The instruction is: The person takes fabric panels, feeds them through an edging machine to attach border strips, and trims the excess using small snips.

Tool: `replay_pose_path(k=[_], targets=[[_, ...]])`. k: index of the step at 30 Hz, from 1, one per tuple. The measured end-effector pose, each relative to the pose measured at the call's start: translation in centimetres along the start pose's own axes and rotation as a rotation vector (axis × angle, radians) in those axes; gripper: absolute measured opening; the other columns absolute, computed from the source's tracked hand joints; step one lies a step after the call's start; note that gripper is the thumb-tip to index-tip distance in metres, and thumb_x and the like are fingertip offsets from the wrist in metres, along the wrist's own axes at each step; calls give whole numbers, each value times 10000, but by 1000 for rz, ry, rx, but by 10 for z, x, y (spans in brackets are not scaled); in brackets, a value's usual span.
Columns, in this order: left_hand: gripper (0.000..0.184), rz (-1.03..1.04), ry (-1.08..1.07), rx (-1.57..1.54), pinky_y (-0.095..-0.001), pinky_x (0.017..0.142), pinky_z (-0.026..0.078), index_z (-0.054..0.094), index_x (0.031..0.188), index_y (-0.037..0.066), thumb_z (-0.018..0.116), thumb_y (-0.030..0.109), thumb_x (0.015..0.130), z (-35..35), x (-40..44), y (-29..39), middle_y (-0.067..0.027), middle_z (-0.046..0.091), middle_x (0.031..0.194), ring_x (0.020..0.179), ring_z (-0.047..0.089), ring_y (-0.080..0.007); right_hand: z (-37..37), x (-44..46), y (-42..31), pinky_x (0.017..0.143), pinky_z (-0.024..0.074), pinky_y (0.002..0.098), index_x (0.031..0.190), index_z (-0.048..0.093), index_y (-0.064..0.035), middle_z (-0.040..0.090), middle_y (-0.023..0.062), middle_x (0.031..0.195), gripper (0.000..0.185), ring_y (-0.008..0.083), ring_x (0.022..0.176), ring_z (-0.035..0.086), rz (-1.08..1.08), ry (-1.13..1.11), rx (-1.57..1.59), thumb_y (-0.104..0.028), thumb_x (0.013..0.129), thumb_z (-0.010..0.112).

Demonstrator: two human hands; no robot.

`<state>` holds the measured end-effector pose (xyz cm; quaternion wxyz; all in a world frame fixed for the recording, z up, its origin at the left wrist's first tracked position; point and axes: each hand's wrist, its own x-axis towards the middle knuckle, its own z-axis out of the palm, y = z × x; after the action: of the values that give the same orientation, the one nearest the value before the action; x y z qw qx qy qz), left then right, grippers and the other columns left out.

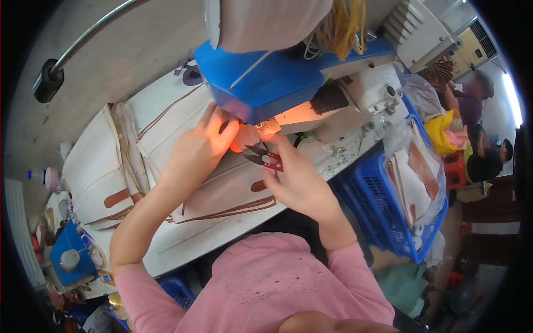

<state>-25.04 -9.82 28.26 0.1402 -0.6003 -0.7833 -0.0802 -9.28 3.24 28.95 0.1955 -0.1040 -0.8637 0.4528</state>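
Observation:
My right hand (pixel 297 180) holds a pair of thread snips (pixel 272 161) with a red handle and dark blades, which point left toward the sewing spot. Its fingertips reach the lit area under the blue sewing machine head (pixel 261 83). My left hand (pixel 202 147) lies with its fingers apart on the off-white fabric panel (pixel 230 191), close to the needle area; its fingertips glow orange in the lamp light. The panel has brown trim and a brown patch, and spreads over the white machine table (pixel 183 244). The needle itself is hidden by the head and my fingers.
More off-white panels (pixel 94 166) with brown trim lie stacked at the left. A blue basket (pixel 383 205) with cut pieces stands at the right. Yellow threads (pixel 347 28) hang above the machine. Another person (pixel 472 100) is at the far right.

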Motion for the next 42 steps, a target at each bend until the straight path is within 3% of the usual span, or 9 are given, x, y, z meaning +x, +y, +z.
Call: replay_pose_path(k=[4,7,11,22,25,28,31,35,42], targets=[[392,-47,15,36,-307,593,559,495,1139,6,539,17,750,-6,-2,8,-192,481,1205,1159,500,-321,-5,2,8,593,452,348,1091,529,-23,579,151,799,310,290,686,588,-145,87,-208,-51,796,619],[403,-128,9,15,-351,679,540,506,1153,44,532,12,752,-10,-6,14,-150,467,1263,1073,554,-328,-5,2,2,556,446,371,1093,537,-39,577,124,744,300,297,649,592,-113,88,-404,-74,806,617],[429,-59,7,73,-294,621,569,479,1178,8,540,-5,754,-13,-15,17,-190,453,1263,1176,494,-314,3,4,5,514,440,381,1090,556,-58,570,89,686,294,279,583,585,-178,170,-559,-124,812,624],[500,-19,78,-125,-341,657,553,462,1218,15,574,-23,732,-7,-37,15,-207,449,1281,1114,537,-353,8,8,2,480,439,362,1021,582,-58,588,102,672,209,283,548,593,-195,161,-530,-99,817,602],[510,-114,61,-263,-351,695,544,484,1204,2,572,-64,706,-10,-46,13,-218,482,1243,1025,581,-362,2,-3,1,495,461,366,1002,558,-58,614,114,707,172,267,595,629,-106,82,-285,-63,830,556],[452,-190,164,-407,-318,725,535,499,1196,-9,521,-105,754,0,-56,9,-183,546,1182,961,630,-288,3,-14,12,529,479,360,996,544,-52,637,121,749,155,254,647,657,-37,18,-128,-43,843,526],[405,-735,69,-1182,-272,764,510,498,1205,-9,484,-108,812,1,-59,9,-135,573,1152,975,620,-185,9,-24,26,597,492,348,1005,539,-41,650,116,782,165,258,692,666,3,-4,-97,-20,843,511],[387,-891,219,-1606,-236,812,475,492,1203,-10,497,-103,827,18,-68,-2,-117,596,1120,958,599,-128,16,-34,37,694,495,329,1020,531,-34,662,105,824,192,266,779,666,101,-54,25,12,838,491],[416,-1000,249,-1779,-247,822,487,454,1215,8,516,-95,818,23,-75,1,-106,606,1109,981,596,-142,22,-41,48,715,491,313,1014,517,-25,656,138,882,180,260,832,663,239,-163,143,10,838,499]])
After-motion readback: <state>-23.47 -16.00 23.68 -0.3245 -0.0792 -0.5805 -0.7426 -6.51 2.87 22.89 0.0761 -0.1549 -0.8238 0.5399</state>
